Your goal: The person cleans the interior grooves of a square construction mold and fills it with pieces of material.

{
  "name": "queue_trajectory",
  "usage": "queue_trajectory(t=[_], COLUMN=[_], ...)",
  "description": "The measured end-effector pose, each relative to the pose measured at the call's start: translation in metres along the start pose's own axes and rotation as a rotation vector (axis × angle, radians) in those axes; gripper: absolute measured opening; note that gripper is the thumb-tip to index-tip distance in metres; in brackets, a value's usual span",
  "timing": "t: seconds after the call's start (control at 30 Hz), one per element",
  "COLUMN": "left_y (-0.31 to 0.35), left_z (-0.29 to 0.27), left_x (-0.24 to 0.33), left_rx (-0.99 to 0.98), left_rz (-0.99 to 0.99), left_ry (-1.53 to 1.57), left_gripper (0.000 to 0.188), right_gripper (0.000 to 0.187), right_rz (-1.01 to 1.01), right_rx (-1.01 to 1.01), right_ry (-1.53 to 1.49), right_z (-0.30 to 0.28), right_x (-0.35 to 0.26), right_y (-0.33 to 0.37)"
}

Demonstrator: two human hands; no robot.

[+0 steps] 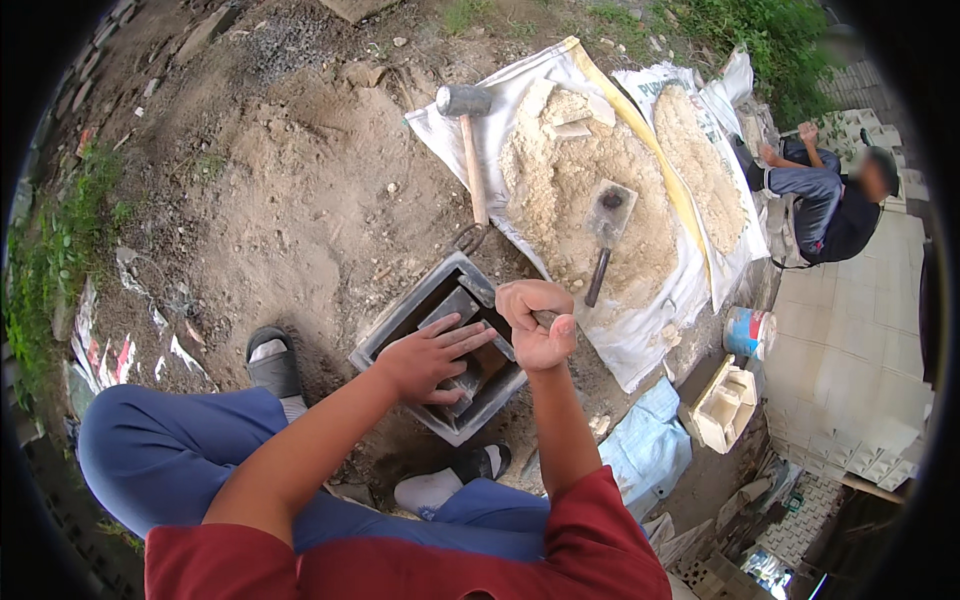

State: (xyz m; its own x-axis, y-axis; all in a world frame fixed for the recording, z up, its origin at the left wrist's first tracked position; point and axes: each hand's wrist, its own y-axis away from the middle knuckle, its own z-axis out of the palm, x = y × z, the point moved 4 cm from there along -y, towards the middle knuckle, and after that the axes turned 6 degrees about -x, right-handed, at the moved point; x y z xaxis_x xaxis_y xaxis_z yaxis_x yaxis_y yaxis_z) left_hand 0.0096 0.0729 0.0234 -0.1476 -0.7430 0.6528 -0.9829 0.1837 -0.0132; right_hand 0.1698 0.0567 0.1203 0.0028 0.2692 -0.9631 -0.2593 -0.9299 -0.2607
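Observation:
A grey, box-shaped mould [462, 432] with thick walls sits on the ground in front of me. My left hand [432, 358] lies over it, fingers spread, resting on a grey block-like insert [461, 303] inside. Above the mould's right side, my right hand [537, 324] is closed in a fist around a grey bar-like tool [478, 289]. One end of the tool sticks out to the left; my fingers hide most of the rest, so its exact kind is unclear.
Beyond the mould, a mallet [471, 160] lies by a white sheet holding pale crumbly powder [550, 165] and a trowel [610, 215]. On the right are a paint bucket [749, 332], a cream moulded piece [724, 405] and a blue sack [645, 440]. Another person [835, 200] sits farther right.

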Motion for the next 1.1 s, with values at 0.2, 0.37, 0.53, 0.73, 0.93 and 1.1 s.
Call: queue_trajectory(t=[0.2, 0.37, 0.53, 0.73, 0.93, 1.1], left_y=[-0.006, -0.008, -0.006, -0.009, -0.002, -0.019], left_z=[0.000, 0.003, 0.004, 0.005, 0.007, 0.003], left_x=[0.002, 0.000, -0.001, 0.002, -0.002, 0.006], left_rx=[-0.039, -0.013, -0.002, 0.001, -0.057, -0.071], left_rz=[-0.001, -0.015, -0.018, 0.006, -0.042, -0.017], left_ry=[-0.060, -0.036, -0.064, -0.061, -0.108, -0.122], left_gripper=[0.041, 0.041, 0.044, 0.045, 0.049, 0.052], right_gripper=[0.072, 0.052, 0.045, 0.038, 0.042, 0.041], right_rz=[-0.125, -0.071, -0.073, -0.007, 0.042, 0.022], right_rx=[0.048, 0.076, 0.030, 0.030, 0.118, 0.147], right_ry=[-0.036, 0.218, 0.191, 0.322, 0.152, 0.310], right_z=[-0.006, -0.019, -0.013, -0.025, -0.029, -0.047], right_x=[-0.043, 0.003, -0.045, -0.003, -0.044, -0.034], right_y=[0.006, 0.027, 0.029, 0.048, 0.046, 0.073])
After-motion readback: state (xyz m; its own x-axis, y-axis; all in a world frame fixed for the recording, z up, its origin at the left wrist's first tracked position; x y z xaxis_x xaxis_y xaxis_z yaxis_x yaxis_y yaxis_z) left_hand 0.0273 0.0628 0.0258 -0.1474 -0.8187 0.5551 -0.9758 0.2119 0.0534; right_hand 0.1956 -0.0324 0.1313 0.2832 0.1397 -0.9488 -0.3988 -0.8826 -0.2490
